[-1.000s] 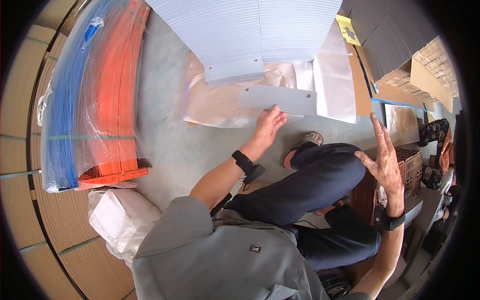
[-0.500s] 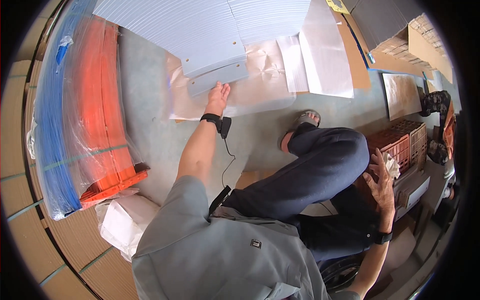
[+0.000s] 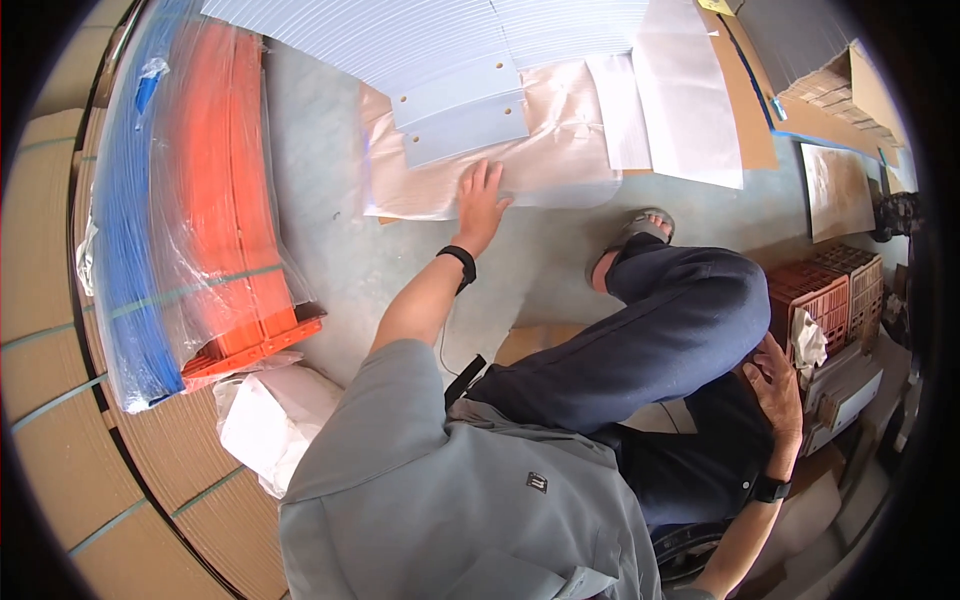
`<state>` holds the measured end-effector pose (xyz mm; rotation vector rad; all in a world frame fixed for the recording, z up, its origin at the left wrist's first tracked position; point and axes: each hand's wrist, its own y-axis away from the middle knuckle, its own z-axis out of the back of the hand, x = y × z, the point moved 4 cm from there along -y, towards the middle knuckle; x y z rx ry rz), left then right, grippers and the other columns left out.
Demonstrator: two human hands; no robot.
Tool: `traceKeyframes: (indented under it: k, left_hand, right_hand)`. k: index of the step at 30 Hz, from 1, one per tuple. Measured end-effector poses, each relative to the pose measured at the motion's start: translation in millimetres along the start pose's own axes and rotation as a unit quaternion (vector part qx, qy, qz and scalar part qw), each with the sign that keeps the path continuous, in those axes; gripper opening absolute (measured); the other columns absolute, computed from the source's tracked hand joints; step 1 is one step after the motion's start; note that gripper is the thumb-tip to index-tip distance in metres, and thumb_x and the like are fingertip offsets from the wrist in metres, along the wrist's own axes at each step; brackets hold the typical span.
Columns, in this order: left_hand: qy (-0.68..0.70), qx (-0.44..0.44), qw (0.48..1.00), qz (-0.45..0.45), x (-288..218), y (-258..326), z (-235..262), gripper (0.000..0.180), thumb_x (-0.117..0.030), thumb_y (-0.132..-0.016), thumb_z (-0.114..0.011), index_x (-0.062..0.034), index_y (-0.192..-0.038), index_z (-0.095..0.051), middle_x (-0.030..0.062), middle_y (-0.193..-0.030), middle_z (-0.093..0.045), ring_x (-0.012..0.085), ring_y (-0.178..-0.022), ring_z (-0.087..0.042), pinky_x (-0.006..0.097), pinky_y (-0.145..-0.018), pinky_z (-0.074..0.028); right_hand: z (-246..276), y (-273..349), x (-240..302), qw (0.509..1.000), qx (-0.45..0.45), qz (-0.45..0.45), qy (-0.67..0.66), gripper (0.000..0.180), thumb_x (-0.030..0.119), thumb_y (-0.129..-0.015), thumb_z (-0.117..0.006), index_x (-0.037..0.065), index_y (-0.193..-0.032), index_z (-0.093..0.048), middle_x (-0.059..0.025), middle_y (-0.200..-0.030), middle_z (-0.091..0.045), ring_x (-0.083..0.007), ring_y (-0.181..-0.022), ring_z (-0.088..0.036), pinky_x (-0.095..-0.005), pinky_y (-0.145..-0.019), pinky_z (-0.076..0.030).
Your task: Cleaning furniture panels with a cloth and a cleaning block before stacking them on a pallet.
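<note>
**Left hand spread on the plastic wrap, below the grey sheets**

Nearest the camera, the right hand (image 3: 778,385) lay on the dark blue trouser thigh (image 3: 650,340), fingers loosely bent and gripping nothing; a second before it had been raised in the air with the fingers splayed, and half a second before it had already dropped to the thigh. Just beside it stood the red slotted plastic crate (image 3: 825,295) with a white crumpled cloth (image 3: 806,338) on it.

Further out, the left hand (image 3: 481,203), with a black wristband (image 3: 460,262), was stretched forward over the grey concrete floor (image 3: 320,210). Its fingers (image 3: 487,175) were open and flat, pressing on the clear crinkled plastic wrap (image 3: 560,150) and holding nothing. Half a second earlier that hand had been touching the lower edge of the pale grey-blue corrugated plastic sheets (image 3: 465,125); now the fingertips lay just short of that edge, the sheets directly beyond them, near but apart.

To the left, well apart from the hand, lay the wrapped bundle of orange and blue plastic sheets (image 3: 200,230). Beyond the grey sheets to the right lay white paper sheets (image 3: 680,90) and a brown cardboard panel (image 3: 750,110).
</note>
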<state>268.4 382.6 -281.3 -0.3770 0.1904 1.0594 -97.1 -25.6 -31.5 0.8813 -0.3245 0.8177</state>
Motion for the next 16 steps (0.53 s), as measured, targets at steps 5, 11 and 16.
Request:
traceKeyframes:
  k: [5, 11, 16]
  left_hand:
    - [-0.015, 0.039, 0.999, 0.028, 6, -3, -3, 0.055, -0.005, -0.084, -0.067, -0.0174, -0.136, -0.055, 0.0094, -0.145, -0.048, 0.0311, -0.133, -0.043, 0.047, -0.105, -0.038]
    - [-0.054, 0.045, 0.997, 0.022, 12, -8, -3, 0.066, 0.005, -0.078, -0.063, -0.0173, -0.139, -0.052, 0.0088, -0.146, -0.046, 0.0314, -0.131, -0.044, 0.047, -0.105, -0.038]
    - [-0.102, 0.129, 0.982, -0.095, 24, -19, -8, 0.072, 0.005, -0.075, -0.065, -0.0168, -0.141, -0.049, 0.0141, -0.147, -0.043, 0.0349, -0.131, -0.043, 0.046, -0.107, -0.036]
  right_hand:
    - [-3, -3, -8, 0.999, 0.023, -0.028, 0.004, 0.071, 0.033, -0.087, -0.074, 0.008, -0.148, -0.048, -0.0190, -0.129, -0.063, -0.0293, -0.111, -0.064, -0.0425, -0.099, -0.050]
    - [-7, -12, -1, 0.998, 0.037, -0.020, -0.038, 0.065, 0.016, -0.088, -0.069, -0.001, -0.146, -0.046, -0.0184, -0.126, -0.065, -0.0271, -0.111, -0.064, -0.0398, -0.101, -0.049]
    - [-8, -11, 10, 0.996, 0.048, -0.060, -0.054, 0.067, 0.019, -0.088, -0.072, -0.002, -0.146, -0.046, -0.0188, -0.128, -0.065, -0.0270, -0.114, -0.064, -0.0391, -0.103, -0.048]
